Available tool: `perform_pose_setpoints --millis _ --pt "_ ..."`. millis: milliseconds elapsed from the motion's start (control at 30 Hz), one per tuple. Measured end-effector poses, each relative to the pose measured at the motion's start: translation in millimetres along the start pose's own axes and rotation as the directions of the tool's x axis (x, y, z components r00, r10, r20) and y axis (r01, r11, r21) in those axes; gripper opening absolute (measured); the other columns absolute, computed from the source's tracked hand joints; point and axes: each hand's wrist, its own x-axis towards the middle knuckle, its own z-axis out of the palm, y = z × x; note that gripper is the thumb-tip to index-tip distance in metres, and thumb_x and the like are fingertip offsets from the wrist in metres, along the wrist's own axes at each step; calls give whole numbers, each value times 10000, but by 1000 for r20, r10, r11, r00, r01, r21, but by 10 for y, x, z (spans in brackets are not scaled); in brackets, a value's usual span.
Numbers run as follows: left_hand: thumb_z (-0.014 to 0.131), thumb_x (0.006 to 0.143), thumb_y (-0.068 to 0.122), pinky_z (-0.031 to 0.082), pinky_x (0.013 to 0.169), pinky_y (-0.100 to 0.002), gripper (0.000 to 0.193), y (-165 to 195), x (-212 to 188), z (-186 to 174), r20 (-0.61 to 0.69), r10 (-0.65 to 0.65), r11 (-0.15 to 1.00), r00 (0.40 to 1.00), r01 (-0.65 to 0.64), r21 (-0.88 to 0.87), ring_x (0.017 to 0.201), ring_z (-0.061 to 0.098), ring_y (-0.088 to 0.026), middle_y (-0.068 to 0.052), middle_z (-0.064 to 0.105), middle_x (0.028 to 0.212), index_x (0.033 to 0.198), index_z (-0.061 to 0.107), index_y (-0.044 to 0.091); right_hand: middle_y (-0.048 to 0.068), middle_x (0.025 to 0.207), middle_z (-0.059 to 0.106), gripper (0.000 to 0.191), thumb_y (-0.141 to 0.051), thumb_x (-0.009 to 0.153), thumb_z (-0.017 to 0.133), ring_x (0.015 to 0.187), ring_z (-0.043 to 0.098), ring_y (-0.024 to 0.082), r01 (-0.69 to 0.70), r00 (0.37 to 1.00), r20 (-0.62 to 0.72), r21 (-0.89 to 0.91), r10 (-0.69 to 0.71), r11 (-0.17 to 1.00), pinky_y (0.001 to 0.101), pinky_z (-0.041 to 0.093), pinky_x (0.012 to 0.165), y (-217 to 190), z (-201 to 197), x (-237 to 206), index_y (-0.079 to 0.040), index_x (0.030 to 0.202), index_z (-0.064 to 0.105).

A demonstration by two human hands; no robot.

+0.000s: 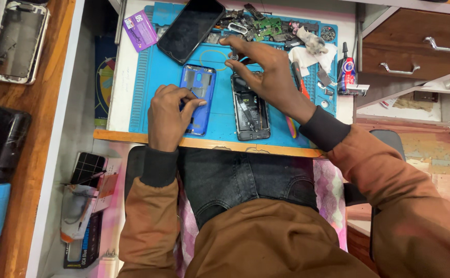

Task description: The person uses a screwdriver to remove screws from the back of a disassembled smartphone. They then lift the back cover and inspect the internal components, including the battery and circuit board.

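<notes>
My left hand [169, 114] curls closed on the lower edge of the blue phone frame [198, 98], pinning it flat on the blue work mat [219, 110] on the table. My right hand [266, 77] pinches a small screwdriver [233, 53] upright between thumb and forefinger, just above the opened phone [250, 110] lying beside the frame.

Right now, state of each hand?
Left hand: fingers curled, pressing on the blue phone frame.
Right hand: fingertips pinching a small tool above the opened phone.
</notes>
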Motion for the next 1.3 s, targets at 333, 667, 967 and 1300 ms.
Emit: perform_pose_setpoints --millis 333,667,967,1300 --pt "860 860 181 487 691 -431 235 1 -3 25 -2 -16 1000 1000 16 18 768 606 -306 -116 637 749 797 718 5 80 1023 656 434 -78 997 825 970 728 162 -111 992 -50 17 112 994 282 691 816 -7 -13 -11 -105 1386 634" --pt "845 875 194 480 667 -445 263 -3 -24 44 -15 -27 997 1000 28 69 747 591 -310 -118 621 725 769 697 5 63 1069 634 421 -88 993 803 1009 701 126 -118 992 -27 71 121 990 274 691 853 24 9 -17 -98 1382 643" --pt "856 858 222 468 644 -452 346 -1 -18 57 -32 -68 991 997 71 116 692 580 -317 -119 612 664 672 665 1 77 1118 673 356 -32 1012 778 980 719 163 -67 998 -20 21 67 998 304 667 876 -36 19 11 -110 1343 672" --pt "814 908 201 461 647 -456 309 -8 -4 59 -21 -50 995 999 52 81 690 576 -317 -126 613 666 723 683 -9 119 1530 543 663 144 881 665 1466 476 355 18 1000 -14 -168 -21 986 460 485 1189 -83 20 -50 -110 1481 544"
